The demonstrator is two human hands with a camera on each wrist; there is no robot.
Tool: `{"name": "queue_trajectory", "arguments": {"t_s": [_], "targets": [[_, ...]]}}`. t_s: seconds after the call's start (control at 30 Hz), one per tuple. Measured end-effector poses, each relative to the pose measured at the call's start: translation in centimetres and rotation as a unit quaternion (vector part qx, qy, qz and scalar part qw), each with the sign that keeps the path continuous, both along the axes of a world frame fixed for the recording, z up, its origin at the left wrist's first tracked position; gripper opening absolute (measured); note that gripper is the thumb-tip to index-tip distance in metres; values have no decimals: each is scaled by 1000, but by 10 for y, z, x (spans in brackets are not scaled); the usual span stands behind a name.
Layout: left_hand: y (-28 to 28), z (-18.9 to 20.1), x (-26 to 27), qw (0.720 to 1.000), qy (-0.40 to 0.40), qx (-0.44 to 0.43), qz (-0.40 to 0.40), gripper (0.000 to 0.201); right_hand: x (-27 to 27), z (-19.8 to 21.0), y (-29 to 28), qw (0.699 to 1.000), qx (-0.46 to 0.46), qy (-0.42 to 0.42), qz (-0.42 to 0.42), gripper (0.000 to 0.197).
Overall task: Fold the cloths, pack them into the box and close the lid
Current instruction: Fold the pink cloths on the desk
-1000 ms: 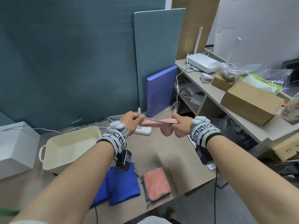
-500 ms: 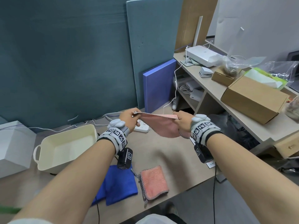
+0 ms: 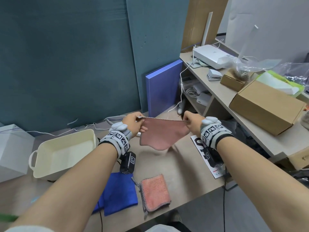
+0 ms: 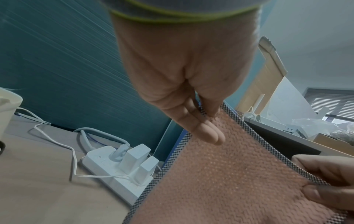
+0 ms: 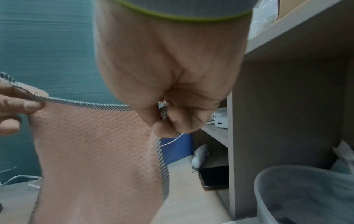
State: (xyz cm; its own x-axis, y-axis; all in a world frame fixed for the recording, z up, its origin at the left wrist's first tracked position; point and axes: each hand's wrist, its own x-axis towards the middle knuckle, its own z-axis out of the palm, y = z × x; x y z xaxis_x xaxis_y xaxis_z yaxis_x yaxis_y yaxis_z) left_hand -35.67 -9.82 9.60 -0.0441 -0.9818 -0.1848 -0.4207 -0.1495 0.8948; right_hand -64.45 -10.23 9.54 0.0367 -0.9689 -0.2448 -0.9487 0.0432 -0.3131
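From the head view we see the left hand (image 3: 133, 122) and right hand (image 3: 192, 121) pinching the top corners of a pink waffle-weave cloth with checkered trim (image 3: 162, 134) above the beige desk (image 3: 175, 164), beside the open cream plastic box (image 3: 63, 151), and each wrist view shows fingertips (image 4: 208, 136) clamping that trim

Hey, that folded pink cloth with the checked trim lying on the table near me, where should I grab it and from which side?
Pinch the folded pink cloth at its far edge, coming from above. It lies flat on the wooden table with that edge clear, while the folded blue cloth sits close on its left, so a left approach is probably cramped.
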Motion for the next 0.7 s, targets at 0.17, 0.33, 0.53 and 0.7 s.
{"name": "queue_trajectory", "arguments": {"t_s": [0.17,0.33,0.53,0.7], "targets": [[-13,-4,-2,999,-23,-32,24,21,-3,9,-13,990,-81,-108,-49,22],[-23,7,4,992,-90,-86,28,16,-4,30,-21,980,-130,-138,-64,25],[-2,-10,18,1000,-18,-18,-9,22,-2,21,10,978,-118,-158,-63,16],[44,-74,33,988,-113,56,-85,19,-2,-51,60,992,-13,-118,-48,20]]}}
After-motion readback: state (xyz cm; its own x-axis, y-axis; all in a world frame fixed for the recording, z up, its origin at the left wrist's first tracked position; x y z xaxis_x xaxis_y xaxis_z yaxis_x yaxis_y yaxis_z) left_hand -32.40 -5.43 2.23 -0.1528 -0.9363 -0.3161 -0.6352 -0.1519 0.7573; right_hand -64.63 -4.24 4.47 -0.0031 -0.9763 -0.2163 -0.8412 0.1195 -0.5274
